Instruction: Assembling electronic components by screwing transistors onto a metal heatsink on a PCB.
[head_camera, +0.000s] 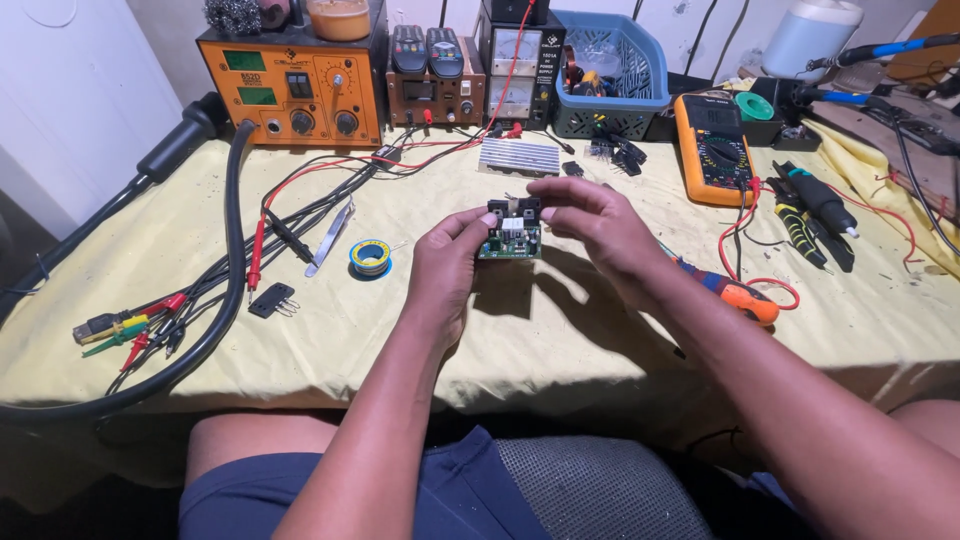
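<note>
At the far left of the frame we see a thick black hose (232, 260) curving down the yellow cloth-covered bench (560, 340) and running along its front edge; its lower end leaves the picture. A bundle of red, green and yellow clip leads (130, 330) lies beside it. Toward the centre left, a small black component (271, 299), tweezers (331, 236) and a solder spool (370, 257) sit with bare cloth around them.

In the middle of the frame, our left hand (443, 268) pinches the left edge of a small green circuit board (511, 235) between thumb and fingers, lifted just above the cloth. Our right hand (590, 225) curls over its right side, fingertips closed on the black parts along its upper edge. The board's near face is partly covered by the fingers, and its fine parts are too small to make out.

Below the hands the cloth lies open to the bench's front edge. To the right, an orange-handled tool (745, 297) is half hidden behind the right forearm, and an orange multimeter (712, 148) sits upper right.
</note>
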